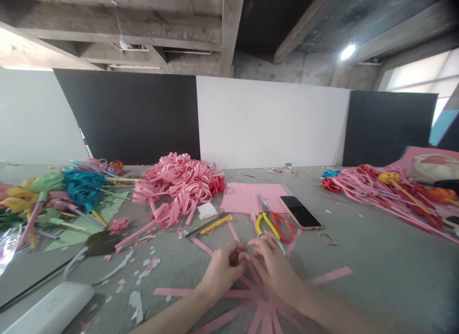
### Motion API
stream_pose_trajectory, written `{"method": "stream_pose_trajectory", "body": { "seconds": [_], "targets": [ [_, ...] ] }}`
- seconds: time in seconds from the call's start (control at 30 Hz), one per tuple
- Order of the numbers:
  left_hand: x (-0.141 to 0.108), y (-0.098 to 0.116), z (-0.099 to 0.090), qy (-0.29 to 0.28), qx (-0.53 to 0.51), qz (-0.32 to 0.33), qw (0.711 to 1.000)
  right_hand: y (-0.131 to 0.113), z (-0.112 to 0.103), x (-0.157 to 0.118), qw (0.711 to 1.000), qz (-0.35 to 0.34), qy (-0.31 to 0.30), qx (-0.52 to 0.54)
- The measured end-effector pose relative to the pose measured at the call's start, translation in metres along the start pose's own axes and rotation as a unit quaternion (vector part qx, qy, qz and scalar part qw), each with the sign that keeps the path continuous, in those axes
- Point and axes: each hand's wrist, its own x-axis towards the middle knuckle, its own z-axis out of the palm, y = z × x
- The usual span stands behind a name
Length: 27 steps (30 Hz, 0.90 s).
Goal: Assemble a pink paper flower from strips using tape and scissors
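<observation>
Pink paper strips [263, 295] fan out from one centre on the table, like a star, in front of me. One pink paper strip [244, 256] curls up between my hands. My left hand [224, 269] pinches this curl from the left, its fingers closed. From the right, my right hand [276, 267] bends over the same strip with thumb and fingers drawn together; its fingertips partly hide the strip. Just beyond my right hand lie scissors [274, 226] with yellow and orange handles. A yellow utility knife [217, 224] rests past my left hand.
Pink paper sheets [233, 195] and a phone [300, 212] lie beyond the scissors. A heap of pink curled strips [179, 185] stands behind the knife. Paper flowers [82, 185] and a white power strip [60, 307] are at left. More loose strips [362, 183] lie at right.
</observation>
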Motion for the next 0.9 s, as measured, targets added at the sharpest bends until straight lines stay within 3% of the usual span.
{"method": "stream_pose_trajectory", "body": {
  "seconds": [0.6, 0.9],
  "targets": [
    [0.000, 0.002, -0.002, -0.010, 0.056, 0.011, 0.998, -0.001, 0.000, 0.000, 1.000, 0.001, -0.008, -0.012],
    [-0.005, 0.010, -0.001, 0.028, 0.160, 0.041, 0.986, -0.003, -0.001, 0.000, 1.000, -0.002, -0.006, -0.019]
  ]
}}
